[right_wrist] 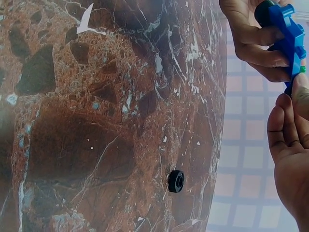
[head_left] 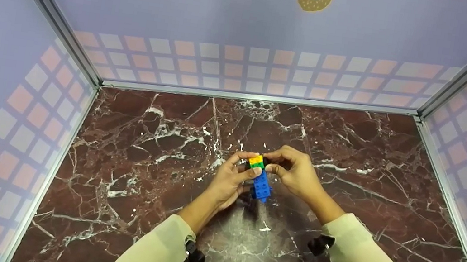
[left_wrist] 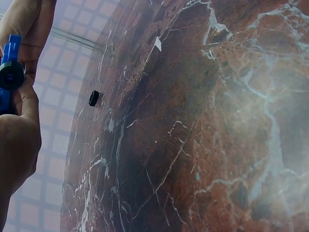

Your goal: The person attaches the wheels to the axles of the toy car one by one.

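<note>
A toy vehicle of building blocks has a long blue base (head_left: 261,188) with a green brick (head_left: 257,165) and a yellow brick (head_left: 256,158) on top at its far end. My left hand (head_left: 227,179) grips it from the left, thumb on the upper side. Around the far end, my right hand (head_left: 296,172) pinches a small black wheel against the vehicle's right side, partly hidden by the fingers. Another black wheel (left_wrist: 12,76) sits on the blue base in the left wrist view. A loose black wheel (right_wrist: 176,181) stands on the table in the right wrist view.
The dark red marbled table (head_left: 154,174) has white veins. Purple panels with pink and white squares (head_left: 233,65) enclose it at the back and both sides, with metal strips along the edges. A black wrist camera (head_left: 320,244) hangs by the right sleeve.
</note>
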`<move>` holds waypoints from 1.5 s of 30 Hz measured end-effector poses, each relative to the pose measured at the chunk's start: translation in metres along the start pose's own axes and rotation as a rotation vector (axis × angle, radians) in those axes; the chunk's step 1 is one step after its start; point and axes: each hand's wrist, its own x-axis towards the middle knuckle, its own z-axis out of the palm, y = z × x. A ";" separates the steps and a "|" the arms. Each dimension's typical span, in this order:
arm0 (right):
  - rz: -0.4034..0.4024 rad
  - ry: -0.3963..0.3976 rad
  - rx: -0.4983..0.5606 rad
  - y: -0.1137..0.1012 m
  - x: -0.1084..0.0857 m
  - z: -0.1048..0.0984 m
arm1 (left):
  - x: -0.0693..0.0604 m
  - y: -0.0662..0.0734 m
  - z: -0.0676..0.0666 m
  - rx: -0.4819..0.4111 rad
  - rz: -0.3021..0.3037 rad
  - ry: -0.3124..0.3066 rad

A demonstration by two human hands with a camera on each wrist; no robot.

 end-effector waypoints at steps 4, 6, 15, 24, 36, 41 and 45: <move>-0.008 -0.004 0.001 0.001 -0.001 -0.002 | 0.000 0.001 0.002 0.018 0.000 0.003; -0.013 -0.006 0.005 0.000 -0.001 -0.002 | 0.001 0.001 0.003 0.030 -0.002 0.008; -0.043 -0.010 -0.062 -0.001 -0.001 -0.004 | 0.005 0.004 0.006 0.065 0.007 0.006; -0.062 -0.015 -0.072 0.000 0.000 -0.005 | 0.004 0.006 0.008 0.065 -0.004 0.008; -0.086 -0.001 -0.106 -0.002 0.000 -0.006 | 0.004 0.007 0.010 0.062 0.014 -0.013; -0.079 0.011 -0.092 -0.002 0.000 -0.004 | 0.002 0.005 0.010 0.061 0.023 -0.021; -0.077 0.023 -0.089 -0.002 0.000 -0.004 | 0.000 0.004 0.011 0.087 0.044 -0.043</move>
